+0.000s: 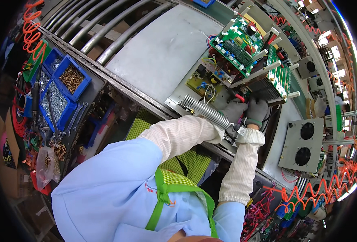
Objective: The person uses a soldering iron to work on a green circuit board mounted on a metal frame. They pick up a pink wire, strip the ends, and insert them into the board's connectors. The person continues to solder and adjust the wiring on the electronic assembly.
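Red txt (150,188) on shirt (106,191), L hand (233,111), R hand (257,111) nr metal coil (208,111)

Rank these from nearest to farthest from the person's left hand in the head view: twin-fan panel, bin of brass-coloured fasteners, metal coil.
From the left hand:
1. Metal coil: close, leftward
2. Twin-fan panel: off right
3. Bin of brass-coloured fasteners: far left
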`<state>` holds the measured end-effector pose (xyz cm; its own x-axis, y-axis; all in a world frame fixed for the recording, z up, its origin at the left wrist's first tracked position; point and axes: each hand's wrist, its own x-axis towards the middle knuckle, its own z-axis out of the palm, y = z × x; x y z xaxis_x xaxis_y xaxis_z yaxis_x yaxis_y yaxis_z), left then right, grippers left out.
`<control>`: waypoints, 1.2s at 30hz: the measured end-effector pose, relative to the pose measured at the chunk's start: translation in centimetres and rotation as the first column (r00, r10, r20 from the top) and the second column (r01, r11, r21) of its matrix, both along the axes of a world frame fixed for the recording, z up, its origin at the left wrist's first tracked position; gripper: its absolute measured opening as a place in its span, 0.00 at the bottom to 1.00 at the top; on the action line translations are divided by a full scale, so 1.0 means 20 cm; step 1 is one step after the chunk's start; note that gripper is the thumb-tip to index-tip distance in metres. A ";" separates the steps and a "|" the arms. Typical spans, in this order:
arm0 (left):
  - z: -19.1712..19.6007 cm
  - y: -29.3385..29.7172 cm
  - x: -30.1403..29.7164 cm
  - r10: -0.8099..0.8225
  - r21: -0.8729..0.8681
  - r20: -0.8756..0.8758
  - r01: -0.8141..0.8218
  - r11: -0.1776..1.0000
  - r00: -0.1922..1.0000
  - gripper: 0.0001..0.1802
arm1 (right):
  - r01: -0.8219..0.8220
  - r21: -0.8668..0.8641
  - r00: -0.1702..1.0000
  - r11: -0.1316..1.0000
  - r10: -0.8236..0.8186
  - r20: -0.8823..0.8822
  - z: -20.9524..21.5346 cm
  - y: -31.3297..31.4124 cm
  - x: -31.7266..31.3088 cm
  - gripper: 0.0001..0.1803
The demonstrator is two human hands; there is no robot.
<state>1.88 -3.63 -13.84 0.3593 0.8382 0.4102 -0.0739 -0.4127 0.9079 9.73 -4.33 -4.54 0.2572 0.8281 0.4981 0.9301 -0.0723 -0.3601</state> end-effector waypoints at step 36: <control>0.00 -0.16 -0.17 -0.143 -0.025 -0.398 0.145 0.989 0.906 0.14 | 0.052 0.024 0.921 0.998 -0.038 -0.387 0.15 -1.28 0.07 0.09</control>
<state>-1.60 -6.91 -13.86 0.6100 0.7633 0.2125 0.2337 -0.4296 0.8723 11.10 -29.90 -1.63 0.4716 0.7960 0.3795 0.7145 -0.0928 -0.6934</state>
